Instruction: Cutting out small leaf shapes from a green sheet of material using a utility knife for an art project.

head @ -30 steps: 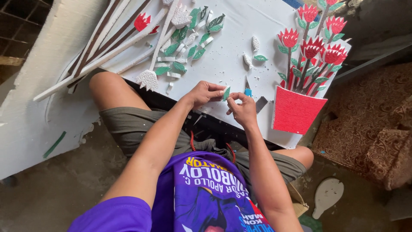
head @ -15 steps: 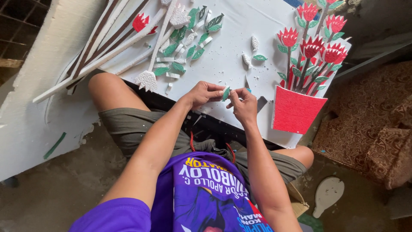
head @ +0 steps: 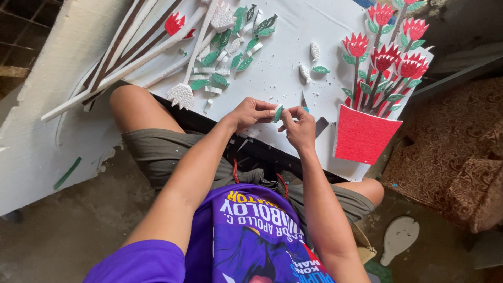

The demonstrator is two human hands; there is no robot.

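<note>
Between the left hand [head: 250,112] and right hand [head: 300,127], a small green foam leaf cut-out [head: 277,113] stands nearly upright. Both hands pinch it with closed fingertips, equally near, above the white surface [head: 285,63].

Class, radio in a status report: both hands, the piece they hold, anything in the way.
Left hand and right hand both pinching small green foam leaf. Held over white foam board. Nothing blocking the hands.

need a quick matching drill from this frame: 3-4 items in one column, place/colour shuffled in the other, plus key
1. small green leaf
2. red pot
3. white flower
4. leaf pile

A. right on the white board, under the red flowers
B. pinched between left hand and right hand
C. top centre of the board
D. board's near left edge, by the knee

Pairs: 1-B, 2-A, 3-D, 4-C
</note>
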